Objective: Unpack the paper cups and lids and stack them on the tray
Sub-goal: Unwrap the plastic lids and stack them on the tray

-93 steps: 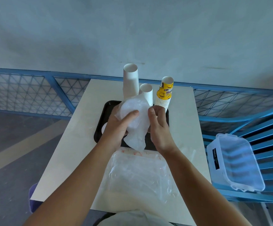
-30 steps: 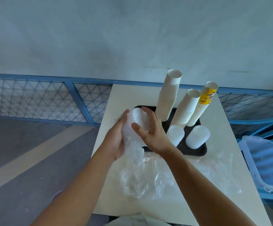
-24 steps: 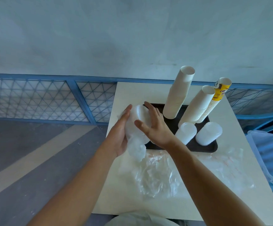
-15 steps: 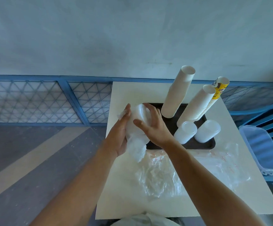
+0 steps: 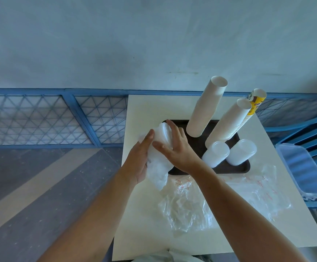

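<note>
A stack of white lids half inside a clear plastic sleeve is held above the left end of the black tray. My left hand holds the sleeve and stack from the left. My right hand grips the stack's top end from the right. On the tray stand two tall white cup stacks and a yellow printed cup stack. Two short lid stacks lie at the tray's front right.
Empty crumpled plastic wrappers lie on the white table in front of the tray. A clear plastic box sits on a blue chair to the right. A blue mesh railing runs behind.
The lid stack has shifted from over the tray's middle toward its left end. My right hand now wraps the stack's top, and the sleeve hangs lower off the lids.
</note>
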